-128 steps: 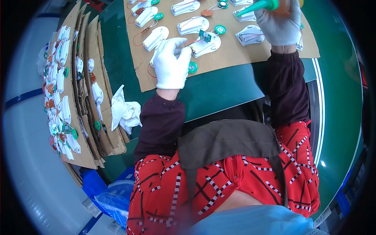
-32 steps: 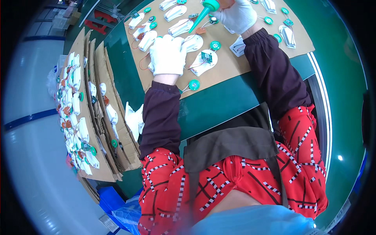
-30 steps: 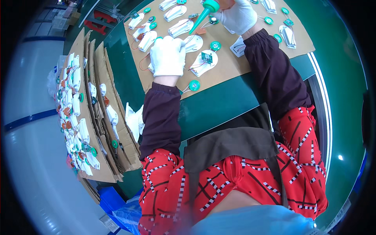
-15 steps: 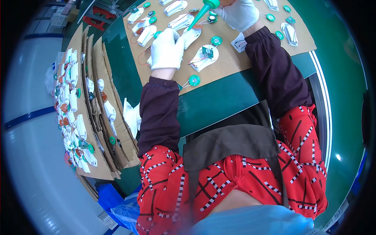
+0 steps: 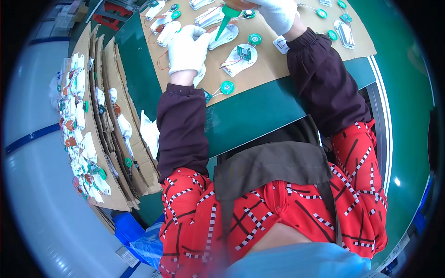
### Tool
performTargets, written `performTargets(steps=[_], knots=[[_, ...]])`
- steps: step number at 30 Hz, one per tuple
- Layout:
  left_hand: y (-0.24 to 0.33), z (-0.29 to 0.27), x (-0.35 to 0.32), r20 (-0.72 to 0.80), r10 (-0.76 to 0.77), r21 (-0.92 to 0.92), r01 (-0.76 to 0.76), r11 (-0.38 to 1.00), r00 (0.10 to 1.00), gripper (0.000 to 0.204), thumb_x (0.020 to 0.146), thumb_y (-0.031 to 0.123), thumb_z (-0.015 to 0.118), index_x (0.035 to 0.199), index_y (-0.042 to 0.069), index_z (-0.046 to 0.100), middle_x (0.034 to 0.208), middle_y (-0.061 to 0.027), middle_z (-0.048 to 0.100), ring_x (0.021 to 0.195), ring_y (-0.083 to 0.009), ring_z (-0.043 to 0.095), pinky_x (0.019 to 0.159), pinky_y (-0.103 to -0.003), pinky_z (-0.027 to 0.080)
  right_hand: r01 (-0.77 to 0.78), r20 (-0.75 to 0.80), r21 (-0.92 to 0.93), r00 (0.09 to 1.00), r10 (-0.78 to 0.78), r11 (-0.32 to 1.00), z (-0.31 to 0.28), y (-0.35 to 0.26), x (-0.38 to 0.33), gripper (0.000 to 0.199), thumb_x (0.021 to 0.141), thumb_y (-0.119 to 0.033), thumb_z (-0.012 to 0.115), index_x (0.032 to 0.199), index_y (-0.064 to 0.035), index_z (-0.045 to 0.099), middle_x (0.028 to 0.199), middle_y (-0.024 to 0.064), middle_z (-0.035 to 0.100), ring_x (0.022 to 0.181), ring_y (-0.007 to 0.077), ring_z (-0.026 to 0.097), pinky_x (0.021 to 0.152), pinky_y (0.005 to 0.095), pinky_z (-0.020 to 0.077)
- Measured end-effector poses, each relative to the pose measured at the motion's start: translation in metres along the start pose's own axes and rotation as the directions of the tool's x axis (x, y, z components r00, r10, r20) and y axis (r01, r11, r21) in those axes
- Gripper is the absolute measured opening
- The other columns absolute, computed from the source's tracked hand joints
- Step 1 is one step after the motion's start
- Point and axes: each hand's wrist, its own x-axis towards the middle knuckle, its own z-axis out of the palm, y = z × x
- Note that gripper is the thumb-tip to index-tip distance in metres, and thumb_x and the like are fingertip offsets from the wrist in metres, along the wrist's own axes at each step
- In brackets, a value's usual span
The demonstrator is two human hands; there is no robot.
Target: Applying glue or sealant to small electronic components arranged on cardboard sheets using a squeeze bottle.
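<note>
My right hand (image 5: 279,16), in a white glove, grips a squeeze bottle with a long green nozzle (image 5: 228,18) near the top edge of the view. The nozzle points down and left, its tip at a white plastic shell (image 5: 228,36). At that shell's left end is my left hand (image 5: 187,50), also gloved, with thumb and fingers closed on its edge; the exact grip is partly hidden. Just nearer lies another white shell (image 5: 234,66) with a green circuit board (image 5: 244,53) and a round green speaker (image 5: 255,39) on wires.
A brown cardboard sheet (image 5: 273,69) bearing several such shells covers much of the green table (image 5: 250,111). To the left, upright cardboard sheets (image 5: 134,104) with more wired shells stand close together. A blue bin (image 5: 125,231) sits low at left.
The nozzle has tipped steeper, its tip shifting down and left along the shell toward my left hand. The whole view has shifted slightly. My left hand stays by the same shell.
</note>
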Motion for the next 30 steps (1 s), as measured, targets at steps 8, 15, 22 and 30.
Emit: performTargets(steps=[8, 15, 22, 30], knots=[[-0.004, 0.001, 0.0, 0.097, -0.134, -0.228, 0.153, 0.961, 0.986, 0.019, 0.08, 0.01, 0.061, 0.094, -0.003, 0.061, 0.074, -0.0103, 0.066, 0.06, -0.0124, 0.063, 0.055, -0.024, 0.049, -0.018, -0.057, -0.058, 0.998, 0.014, 0.998, 0.008, -0.001, -0.006, 0.035, 0.078, -0.018, 0.07, 0.107, 0.0005, 0.06, 0.098, 0.007, 0.065, 0.087, 0.0128, 0.062, 0.078, 0.0258, 0.0485], [-0.003, -0.001, 0.0, 0.119, -0.156, -0.333, 0.187, 0.924, 0.981, 0.017, 0.083, 0.004, 0.058, 0.096, -0.006, 0.057, 0.081, -0.0139, 0.065, 0.064, -0.0164, 0.066, 0.058, -0.024, 0.053, -0.102, -0.084, -0.493, 0.994, 0.069, 0.864, 0.016, 0.001, -0.009, 0.042, 0.073, -0.022, 0.074, 0.107, -0.0015, 0.062, 0.096, 0.0085, 0.067, 0.084, 0.0164, 0.063, 0.075, 0.0292, 0.0498], [-0.004, 0.002, 0.004, 0.112, -0.205, -0.422, 0.233, 0.876, 0.972, 0.016, 0.082, -0.001, 0.056, 0.095, -0.01, 0.053, 0.083, -0.0181, 0.063, 0.067, -0.0225, 0.067, 0.058, -0.027, 0.055, 0.075, -0.051, -0.202, 0.995, -0.087, 0.977, 0.02, 0.034, -0.001, 0.053, 0.07, -0.018, 0.078, 0.115, -0.001, 0.056, 0.109, 0.01, 0.062, 0.098, 0.0188, 0.059, 0.085, 0.0308, 0.0475], [-0.004, 0.003, 0.004, 0.096, -0.191, -0.39, 0.214, 0.896, 0.977, 0.016, 0.081, 0.0, 0.058, 0.094, -0.01, 0.054, 0.085, -0.0182, 0.062, 0.067, -0.0213, 0.067, 0.057, -0.027, 0.056, 0.166, 0.04, 0.065, 0.985, -0.169, 0.984, 0.022, 0.037, 0.001, 0.058, 0.067, -0.007, 0.078, 0.119, -0.0018, 0.053, 0.112, 0.0081, 0.061, 0.102, 0.0168, 0.057, 0.09, 0.0304, 0.0456]])
